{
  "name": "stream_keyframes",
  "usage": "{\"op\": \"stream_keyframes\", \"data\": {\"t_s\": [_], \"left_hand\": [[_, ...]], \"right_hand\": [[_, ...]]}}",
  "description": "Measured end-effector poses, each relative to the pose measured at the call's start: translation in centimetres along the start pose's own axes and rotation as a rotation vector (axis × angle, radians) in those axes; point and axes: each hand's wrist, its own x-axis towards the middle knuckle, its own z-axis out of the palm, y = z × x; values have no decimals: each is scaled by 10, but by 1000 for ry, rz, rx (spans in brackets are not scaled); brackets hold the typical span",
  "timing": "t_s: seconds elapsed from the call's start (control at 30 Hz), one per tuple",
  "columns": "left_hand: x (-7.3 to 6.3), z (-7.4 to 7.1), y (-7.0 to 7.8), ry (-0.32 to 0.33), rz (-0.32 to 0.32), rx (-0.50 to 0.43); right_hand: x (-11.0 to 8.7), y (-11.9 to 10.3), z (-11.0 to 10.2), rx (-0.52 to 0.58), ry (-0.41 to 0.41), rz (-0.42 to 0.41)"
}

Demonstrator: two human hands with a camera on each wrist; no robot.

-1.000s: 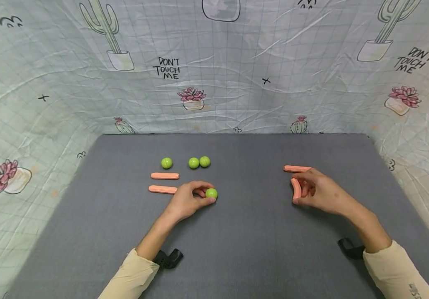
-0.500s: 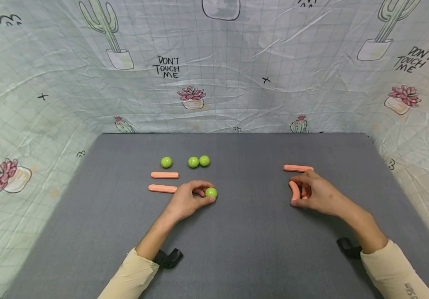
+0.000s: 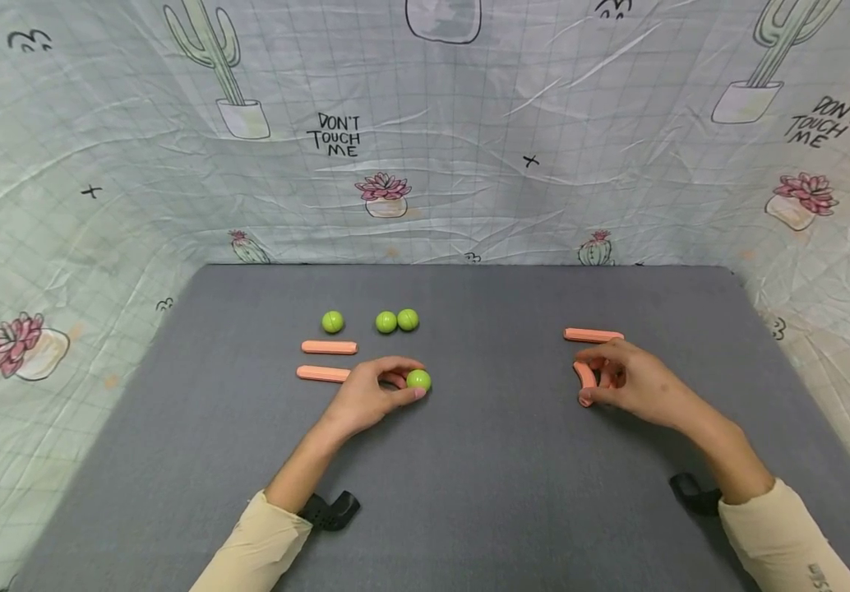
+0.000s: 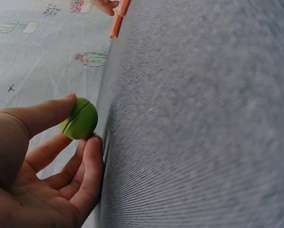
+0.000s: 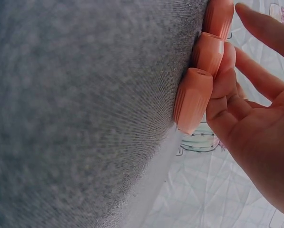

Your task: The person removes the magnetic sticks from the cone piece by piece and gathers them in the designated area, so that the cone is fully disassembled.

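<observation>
My left hand (image 3: pixel 369 395) pinches a small green ball (image 3: pixel 418 380) between thumb and fingertips. In the left wrist view the ball (image 4: pixel 82 121) shows a dark groove round it, and the fingers' backs lie close to the table. My right hand (image 3: pixel 635 382) has its fingers and thumb round a short, curved orange ribbed stick (image 3: pixel 584 376); the stick's near end pokes out below the thumb. A straight orange stick (image 3: pixel 592 335) lies just beyond the right fingers. Several orange ribbed ends overlap beside the right fingers (image 5: pixel 223 85) in the right wrist view.
Two straight orange sticks, one farther (image 3: pixel 330 347) and one nearer (image 3: pixel 321 373), lie left of centre; my left hand overlaps the nearer one's end. Behind them sit green balls: one alone (image 3: pixel 332 321), two side by side (image 3: pixel 397 321). A cactus-print cloth (image 3: pixel 462 148) surrounds the grey table (image 3: pixel 484 493).
The right hand's thumb has drawn back slightly, so the curved stick's near end now shows below it. The left hand holds the green ball in the same place.
</observation>
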Motion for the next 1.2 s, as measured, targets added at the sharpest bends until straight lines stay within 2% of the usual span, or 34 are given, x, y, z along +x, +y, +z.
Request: {"op": "stream_keyframes", "data": {"t_s": [0.23,0.63,0.83,0.93,1.07,1.2], "left_hand": [[0,-11,2,60,0,-3],[9,-37,6,178,0,-14],[14,-43,5,255,15,-26],[16,-45,3,289,24,-65],[16,-49,-2,310,-4,-112],[20,-54,-5,346,-25,-78]], "right_hand": [[-1,-2,-1,-11,0,36],[-4,-1,-1,-60,25,100],[-3,-1,-2,-109,23,128],[-3,0,-2,-94,16,129],[-5,1,0,-72,14,139],[-6,1,0,-82,27,122]]}}
